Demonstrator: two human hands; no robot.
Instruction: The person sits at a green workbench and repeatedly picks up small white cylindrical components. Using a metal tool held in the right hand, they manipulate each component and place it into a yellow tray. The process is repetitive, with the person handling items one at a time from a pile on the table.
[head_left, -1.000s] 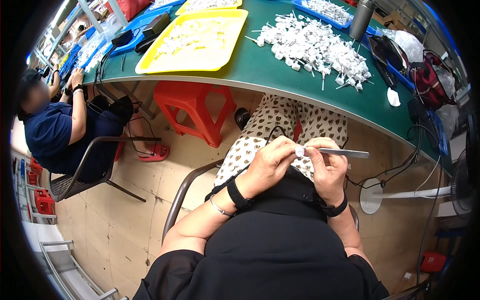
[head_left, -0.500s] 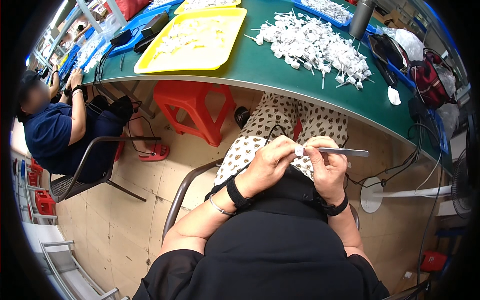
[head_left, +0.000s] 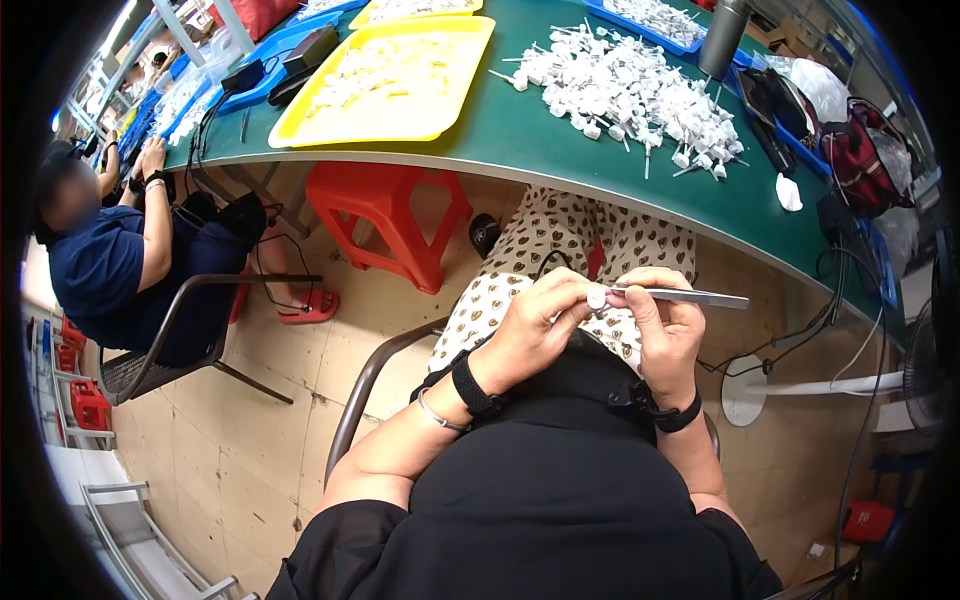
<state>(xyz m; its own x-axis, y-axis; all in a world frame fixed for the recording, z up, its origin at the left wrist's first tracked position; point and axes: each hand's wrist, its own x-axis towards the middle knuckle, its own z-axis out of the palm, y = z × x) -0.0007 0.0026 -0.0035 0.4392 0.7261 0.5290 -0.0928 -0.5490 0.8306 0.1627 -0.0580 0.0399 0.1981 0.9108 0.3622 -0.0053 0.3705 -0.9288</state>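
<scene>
My left hand pinches a small round white plastic part between thumb and fingertips, above my lap. Close beside it, my right hand is closed around a pair of silver metal tweezers. The broad end of the tweezers points out to the right; their tips meet the white part or lie right by it, and I cannot tell which. On the green table ahead lies a large heap of white plastic parts with thin stems.
Left of the heap is a yellow tray holding small white pieces. A grey cylindrical bottle stands at the far right. An orange stool is under the table edge. At the left sits a co-worker; a fan stands at the right.
My right hand and the tweezers have shifted slightly to the right, away from my left hand. The left hand still holds the white part in nearly the same place.
</scene>
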